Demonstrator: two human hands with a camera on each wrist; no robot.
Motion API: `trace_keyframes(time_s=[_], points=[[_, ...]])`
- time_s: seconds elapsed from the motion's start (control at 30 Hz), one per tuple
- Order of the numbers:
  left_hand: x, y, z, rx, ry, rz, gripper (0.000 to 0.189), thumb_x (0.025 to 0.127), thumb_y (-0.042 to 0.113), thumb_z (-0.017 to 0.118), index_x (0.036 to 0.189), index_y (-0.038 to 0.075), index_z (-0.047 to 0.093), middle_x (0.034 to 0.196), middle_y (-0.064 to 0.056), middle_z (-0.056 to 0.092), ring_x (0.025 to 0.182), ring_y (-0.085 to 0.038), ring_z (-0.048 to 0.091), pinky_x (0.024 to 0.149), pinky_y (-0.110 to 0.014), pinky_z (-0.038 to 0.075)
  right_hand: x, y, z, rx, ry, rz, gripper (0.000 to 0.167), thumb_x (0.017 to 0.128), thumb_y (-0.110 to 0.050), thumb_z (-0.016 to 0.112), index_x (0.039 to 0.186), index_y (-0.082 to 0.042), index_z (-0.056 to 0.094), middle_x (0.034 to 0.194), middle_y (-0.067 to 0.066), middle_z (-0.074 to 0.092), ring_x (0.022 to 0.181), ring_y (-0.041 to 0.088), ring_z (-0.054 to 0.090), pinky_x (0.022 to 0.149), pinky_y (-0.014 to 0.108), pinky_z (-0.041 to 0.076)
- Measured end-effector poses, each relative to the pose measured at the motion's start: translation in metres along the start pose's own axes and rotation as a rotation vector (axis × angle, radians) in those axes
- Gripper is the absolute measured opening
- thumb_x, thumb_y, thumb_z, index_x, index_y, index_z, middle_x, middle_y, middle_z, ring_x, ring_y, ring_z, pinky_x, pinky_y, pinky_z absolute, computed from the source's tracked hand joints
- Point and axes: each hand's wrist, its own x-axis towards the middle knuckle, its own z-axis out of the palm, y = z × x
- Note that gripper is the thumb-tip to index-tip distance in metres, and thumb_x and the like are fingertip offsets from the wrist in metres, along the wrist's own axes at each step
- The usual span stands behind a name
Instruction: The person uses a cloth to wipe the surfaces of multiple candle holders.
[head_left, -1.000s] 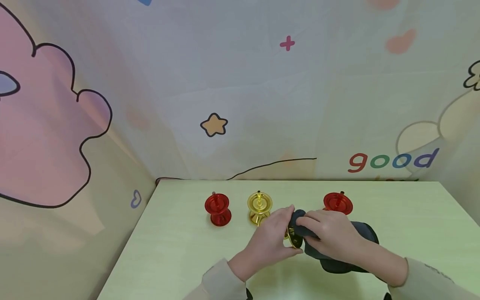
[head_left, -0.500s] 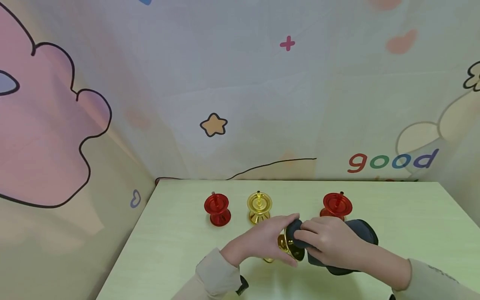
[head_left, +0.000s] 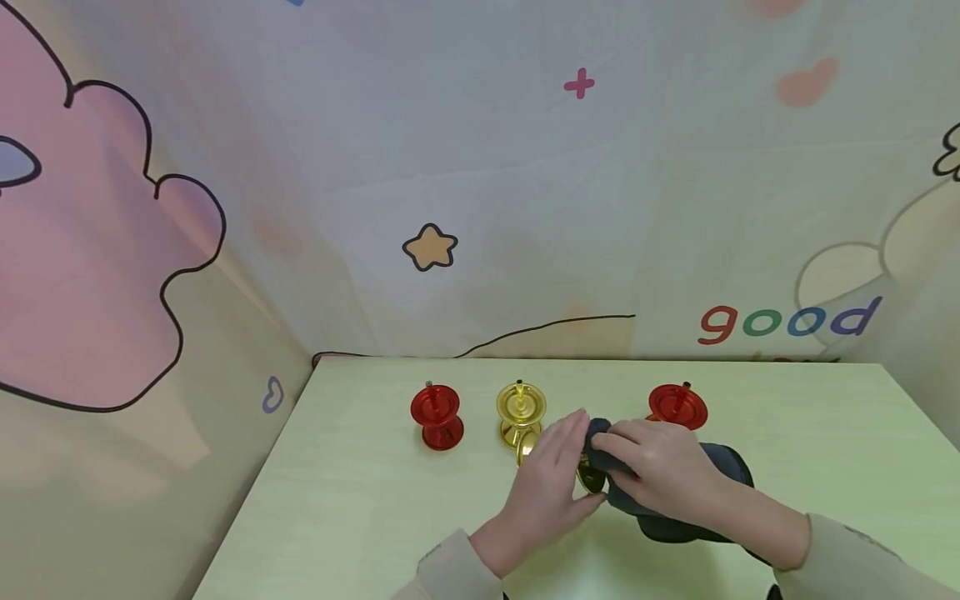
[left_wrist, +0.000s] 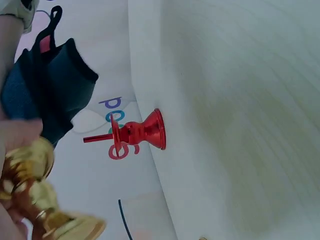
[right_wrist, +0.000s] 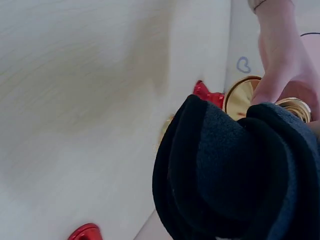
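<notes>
In the head view my left hand grips a shiny gold candle holder by its middle, tilted on its side above the table. Its flared end sticks out behind the fingers. My right hand pinches a dark blue cloth against the holder's dish. In the left wrist view the gold stem shows beside the thumb, with the cloth above it. The cloth covers most of the holder in the right wrist view, where the left hand reaches in from the top.
A red candle holder and a gold one stand upright at the back left of the pale table. Another red candle holder stands behind my right hand. A printed backdrop rises behind the table.
My left hand dipped and turned the gold candle holder half a second ago, then came back up with it. The cloth shifted slightly with my right hand and stays against the dish.
</notes>
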Motion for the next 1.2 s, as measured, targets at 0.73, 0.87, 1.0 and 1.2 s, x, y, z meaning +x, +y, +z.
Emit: trace_keyframes(time_s=[0.73,0.87,1.0,1.2], points=[[0.012,-0.01,-0.013,-0.402,-0.495,-0.243,0.091,0.064,0.045,0.075,0.137,0.012,0.032,0.127,0.003,0.051,0.113,-0.007,0.049,0.092,-0.02,0.041,-0.01,0.004,0.001,0.106,-0.11,-0.036,0.039,0.053,-0.015,0.08,0.088,-0.017,0.063,0.076,-0.005,0.061,0.063,0.006,0.057,0.056,0.021,0.05],[0.006,-0.002,-0.01,-0.173,-0.318,-0.162,0.091,0.063,0.048,0.074,0.133,0.005,0.036,0.127,-0.002,0.051,0.115,-0.013,0.049,0.094,-0.022,0.041,-0.009,0.004,0.0,0.232,-0.193,0.181,0.033,0.062,-0.016,0.077,0.092,-0.014,0.064,0.083,-0.003,0.065,0.069,0.007,0.059,0.059,0.023,0.051],[-0.001,-0.002,-0.004,-0.122,-0.242,-0.17,0.089,0.063,0.047,0.074,0.132,0.004,0.037,0.127,-0.005,0.051,0.114,-0.014,0.05,0.093,-0.023,0.042,-0.01,0.007,-0.002,0.401,-0.285,0.374,0.031,0.07,-0.02,0.073,0.099,-0.012,0.064,0.093,0.0,0.067,0.08,0.012,0.061,0.069,0.027,0.052],[-0.011,-0.004,0.0,-0.216,-0.196,-0.32,0.091,0.062,0.045,0.076,0.134,0.007,0.036,0.128,-0.003,0.05,0.114,-0.014,0.05,0.092,-0.028,0.044,-0.018,0.017,-0.007,0.602,-0.265,0.661,0.037,0.074,-0.029,0.07,0.106,-0.013,0.062,0.102,0.005,0.064,0.086,0.011,0.058,0.071,0.022,0.049]])
